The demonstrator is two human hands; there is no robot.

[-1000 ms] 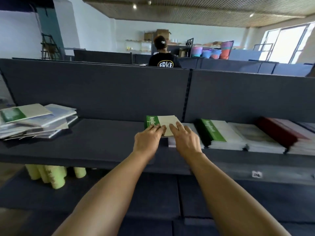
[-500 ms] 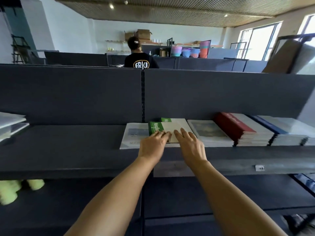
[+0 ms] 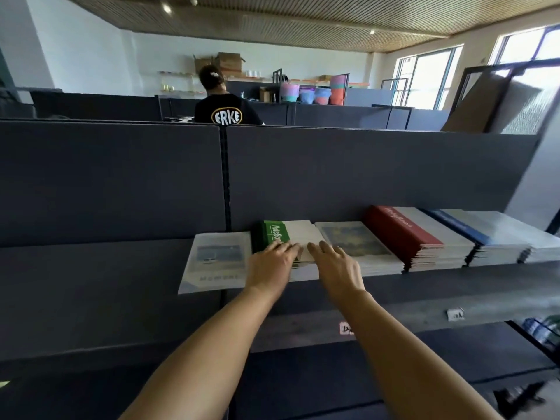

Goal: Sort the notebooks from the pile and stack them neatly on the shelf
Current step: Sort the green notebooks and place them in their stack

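The green-and-white notebook (image 3: 288, 234) lies flat on top of a green-spined stack on the dark grey shelf (image 3: 91, 268), between a pale blue-pictured notebook (image 3: 216, 262) on its left and a stack with a yellowish picture cover (image 3: 357, 244) on its right; the left hand (image 3: 269, 265) rests fingers-down on its near edge, grasping nothing; the right hand (image 3: 335, 266) lies beside it, flat and released; further right stand a red-spined stack (image 3: 403, 234) and a blue-spined stack (image 3: 463, 230).
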